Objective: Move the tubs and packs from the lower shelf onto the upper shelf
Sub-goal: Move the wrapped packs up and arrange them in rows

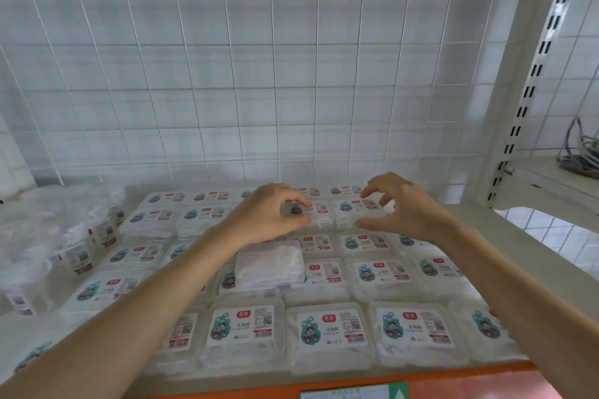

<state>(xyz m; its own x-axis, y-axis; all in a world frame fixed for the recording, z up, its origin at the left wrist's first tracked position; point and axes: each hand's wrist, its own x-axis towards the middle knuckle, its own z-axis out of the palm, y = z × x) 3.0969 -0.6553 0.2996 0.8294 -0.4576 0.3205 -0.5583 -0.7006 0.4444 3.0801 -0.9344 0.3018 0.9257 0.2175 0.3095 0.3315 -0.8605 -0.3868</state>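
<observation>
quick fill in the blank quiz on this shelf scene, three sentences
1. The bagged packs lie at the ____ end of the shelf.
2. The front edge of the shelf is coloured ____.
3. The tub showing no label lies ____ the labelled tubs, not beside them.

Missing words: left; orange; on top of
</observation>
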